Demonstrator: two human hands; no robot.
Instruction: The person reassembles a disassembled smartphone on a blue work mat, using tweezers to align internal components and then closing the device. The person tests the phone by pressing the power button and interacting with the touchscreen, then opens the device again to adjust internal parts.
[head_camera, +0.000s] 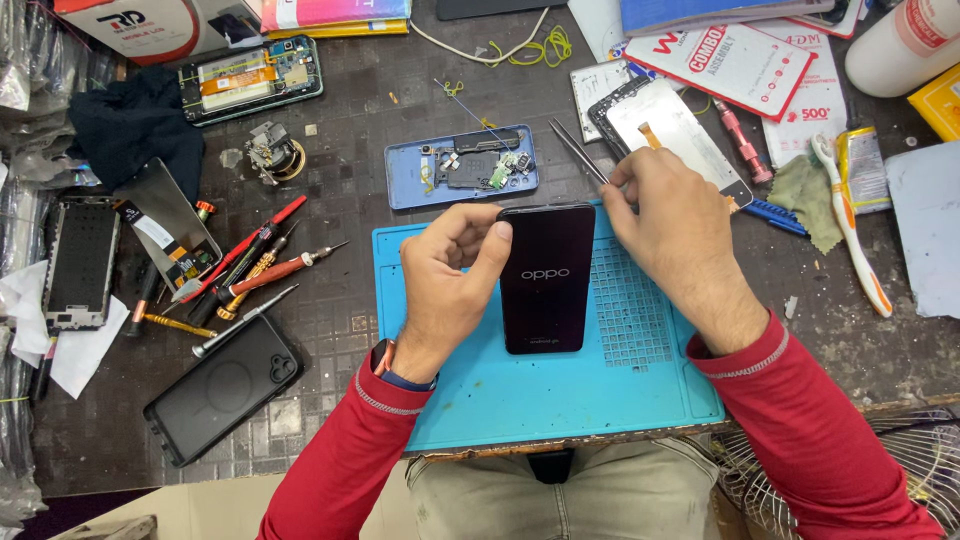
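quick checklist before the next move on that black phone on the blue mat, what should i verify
1. Black phone lying flat on the blue mat: ok.
2. Left hand steadying the phone's left edge: ok.
3. Right hand gripping the tweezers: ok.
4. Tweezer tips clear of the phone: ok, they point away.
5. Screen lit: ok, a logo shows.
6. Blue back cover with loose parts kept off the mat: ok.
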